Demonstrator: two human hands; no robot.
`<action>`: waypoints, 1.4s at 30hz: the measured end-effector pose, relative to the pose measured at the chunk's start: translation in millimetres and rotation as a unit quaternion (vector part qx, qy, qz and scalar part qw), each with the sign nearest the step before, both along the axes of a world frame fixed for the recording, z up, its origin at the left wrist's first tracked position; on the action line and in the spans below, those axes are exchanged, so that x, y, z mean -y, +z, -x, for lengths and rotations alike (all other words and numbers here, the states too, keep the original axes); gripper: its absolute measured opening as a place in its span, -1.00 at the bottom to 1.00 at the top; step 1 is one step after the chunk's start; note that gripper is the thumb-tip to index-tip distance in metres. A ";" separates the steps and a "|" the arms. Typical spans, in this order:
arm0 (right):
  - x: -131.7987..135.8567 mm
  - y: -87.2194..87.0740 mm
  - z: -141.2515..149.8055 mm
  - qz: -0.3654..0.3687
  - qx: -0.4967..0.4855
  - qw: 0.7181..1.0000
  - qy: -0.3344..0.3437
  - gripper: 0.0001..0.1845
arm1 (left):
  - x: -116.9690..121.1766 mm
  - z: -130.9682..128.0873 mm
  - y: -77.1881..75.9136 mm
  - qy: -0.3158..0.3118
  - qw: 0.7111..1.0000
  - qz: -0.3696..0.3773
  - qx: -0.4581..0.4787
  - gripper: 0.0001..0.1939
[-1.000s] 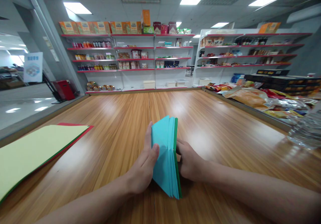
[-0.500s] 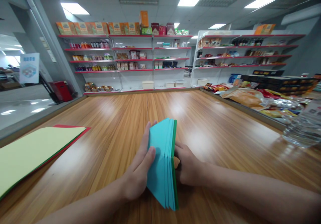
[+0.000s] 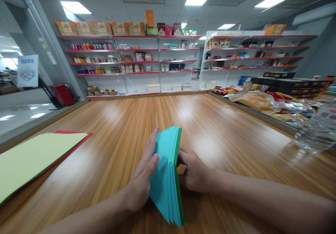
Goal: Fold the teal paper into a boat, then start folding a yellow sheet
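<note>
A stack of folded paper sheets (image 3: 166, 178), turquoise with green ones on its right side, stands on edge on the wooden table (image 3: 225, 136). My left hand (image 3: 143, 178) presses flat against the stack's left face, fingers stretched forward and thumb on the turquoise sheet. My right hand (image 3: 193, 169) is pressed against the stack's right side, fingers curled toward the green sheets and partly hidden behind them. Both hands clamp the stack between them.
A pile of large flat sheets, pale yellow on top over green and red (image 3: 34, 160), lies at the left table edge. A clear plastic water bottle (image 3: 316, 130) lies at the right. Snack packets (image 3: 262, 101) fill a counter beyond it. Store shelves (image 3: 131, 62) line the back.
The paper stack and both hands have shifted slightly left and toward me, still clamped together. The small orange bit seen by my right hand earlier is hidden now.
</note>
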State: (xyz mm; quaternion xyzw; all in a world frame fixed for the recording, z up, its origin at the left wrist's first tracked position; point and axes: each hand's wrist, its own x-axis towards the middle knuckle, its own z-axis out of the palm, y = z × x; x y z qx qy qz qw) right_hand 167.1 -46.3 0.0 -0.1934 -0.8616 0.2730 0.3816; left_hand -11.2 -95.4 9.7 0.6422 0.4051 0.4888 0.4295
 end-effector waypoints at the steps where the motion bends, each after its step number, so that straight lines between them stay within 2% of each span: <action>1: 0.8 0.8 -0.1 -0.004 0.000 1.000 0.000 -0.77 | 0.2 -0.7 -1.2 0.000 1.000 0.000 -0.002 -0.37; 5: 5.3 4.0 0.6 -0.015 0.007 1.000 0.004 -0.75 | 1.1 -1.0 -7.4 -0.005 1.000 -0.003 -0.022 -0.37; 9: 6.6 6.8 3.5 -0.008 0.036 0.999 -0.027 -0.71 | 0.6 -4.5 -9.9 -0.011 0.999 -0.014 -0.032 -0.37; 13: 1.9 6.3 6.7 -0.052 0.057 0.995 -0.057 -0.74 | -8.2 -12.6 -3.9 0.083 0.991 -0.056 -0.089 -0.32; 14: 0.6 5.5 7.3 -0.064 0.052 0.994 -0.074 -0.71 | -11.6 -13.8 -2.5 0.101 0.990 -0.063 -0.080 -0.37; 16: -1.6 3.5 8.1 -0.069 0.026 0.989 -0.125 -0.57 | -18.4 -13.8 -1.5 0.102 0.994 -0.044 -0.006 -0.57; 18: -4.0 1.8 8.2 -0.038 -0.018 0.980 -0.194 -0.45 | -24.0 -11.7 -3.2 0.097 0.990 0.027 0.099 -0.72; 21: -9.4 0.2 7.4 0.053 -0.056 0.966 -0.246 -0.48 | -29.0 -8.4 -6.9 0.121 0.963 0.134 0.199 -0.74; 23: -14.0 -0.8 6.7 0.118 -0.029 0.970 -0.212 -0.62 | -31.1 -7.2 -7.0 0.110 0.965 0.154 0.182 -0.70; 25: -18.1 -2.1 6.1 0.167 0.017 0.972 -0.165 -0.81 | -33.2 -5.5 -5.1 0.088 0.979 0.145 0.117 -0.67; 26: -19.7 -2.7 5.9 0.188 0.037 0.970 -0.151 -0.84 | -34.4 -4.0 -3.8 0.079 0.984 0.136 0.082 -0.66; 28: -21.7 -3.6 5.7 0.238 0.056 0.961 -0.132 -0.77 | -36.9 0.2 -1.7 0.064 0.990 0.124 0.031 -0.64; 30: -22.6 -3.5 5.5 0.295 0.042 0.949 -0.103 -0.70 | -39.3 5.4 -1.2 0.046 0.990 0.131 0.023 -0.63; 33: -23.8 -1.8 4.6 0.350 -0.006 0.936 -0.026 -0.64 | -42.2 11.2 -3.7 0.030 0.983 0.170 0.066 -0.66; 35: -25.2 -1.0 3.7 0.360 -0.025 0.933 -0.002 -0.63 | -43.7 12.2 -6.0 0.015 0.976 0.190 0.107 -0.70; 37: -26.4 -1.1 3.0 0.359 -0.021 0.933 -0.011 -0.63 | -44.6 11.2 -7.5 -0.005 0.973 0.197 0.124 -0.71; 40: -26.5 -1.2 2.2 0.355 0.018 0.934 -0.043 -0.59 | -44.0 9.3 -7.9 -0.029 0.973 0.207 0.099 -0.73; 42: -25.8 -0.1 1.5 0.366 0.040 0.929 -0.041 -0.55 | -42.6 9.4 -7.7 -0.043 0.968 0.228 0.096 -0.77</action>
